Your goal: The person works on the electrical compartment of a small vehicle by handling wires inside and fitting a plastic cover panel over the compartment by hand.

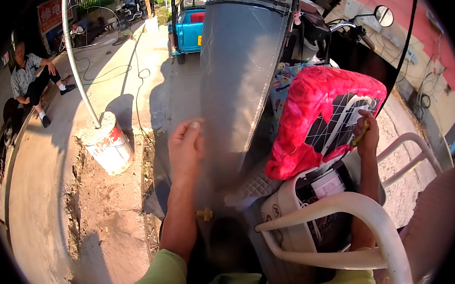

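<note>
My left hand (185, 144) is closed, thumb against the fingers, at the left edge of a hanging clear plastic sheet (241, 64). Whatever it may grip is hidden. My right hand (369, 134) is closed around a yellow-handled tool (360, 133) at the underside of a tilted-up seat. That seat has a fluffy red cover (293, 118) and a dark, ribbed underside (334, 123). Below it is an open white seat box (278, 211) with a dark labelled unit (328, 185) and wires inside.
A white tubular armrest (344, 203) curves in front of my right forearm. Handlebars with a mirror (384, 15) stand ahead. On the left are a pole in a paint-stained bucket (109, 145), a seated person (32, 75) and cables on the ground. A blue cargo vehicle (188, 35) stands beyond.
</note>
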`<act>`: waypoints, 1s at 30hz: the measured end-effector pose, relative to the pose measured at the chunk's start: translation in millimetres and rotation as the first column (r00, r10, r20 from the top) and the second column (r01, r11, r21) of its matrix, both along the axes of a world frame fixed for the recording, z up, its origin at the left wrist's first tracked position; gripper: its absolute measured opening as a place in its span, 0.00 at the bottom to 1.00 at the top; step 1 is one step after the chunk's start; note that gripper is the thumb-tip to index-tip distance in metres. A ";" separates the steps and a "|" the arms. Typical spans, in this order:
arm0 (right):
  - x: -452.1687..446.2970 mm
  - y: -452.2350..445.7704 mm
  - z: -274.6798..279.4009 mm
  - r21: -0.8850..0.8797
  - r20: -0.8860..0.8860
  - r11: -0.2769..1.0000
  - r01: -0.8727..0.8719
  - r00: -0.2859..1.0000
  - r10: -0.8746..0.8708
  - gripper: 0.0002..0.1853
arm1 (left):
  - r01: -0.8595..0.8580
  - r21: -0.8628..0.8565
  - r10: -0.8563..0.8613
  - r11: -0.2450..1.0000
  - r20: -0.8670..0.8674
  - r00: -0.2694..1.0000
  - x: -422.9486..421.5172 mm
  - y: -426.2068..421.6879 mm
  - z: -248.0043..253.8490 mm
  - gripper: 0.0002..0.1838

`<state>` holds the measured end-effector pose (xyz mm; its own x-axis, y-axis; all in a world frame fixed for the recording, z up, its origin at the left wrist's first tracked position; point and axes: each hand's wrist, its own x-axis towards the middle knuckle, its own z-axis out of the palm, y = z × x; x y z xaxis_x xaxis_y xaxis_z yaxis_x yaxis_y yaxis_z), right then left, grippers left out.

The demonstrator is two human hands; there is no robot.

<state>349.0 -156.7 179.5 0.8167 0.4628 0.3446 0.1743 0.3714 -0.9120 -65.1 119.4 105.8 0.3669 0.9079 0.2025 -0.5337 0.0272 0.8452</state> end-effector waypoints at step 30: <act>-82.4 15.7 30.1 -0.159 0.581 0.964 0.213 0.810 -0.083 0.09 | 0.707 -0.127 -0.383 0.695 0.767 0.515 12.6 -14.6 -15.2 0.28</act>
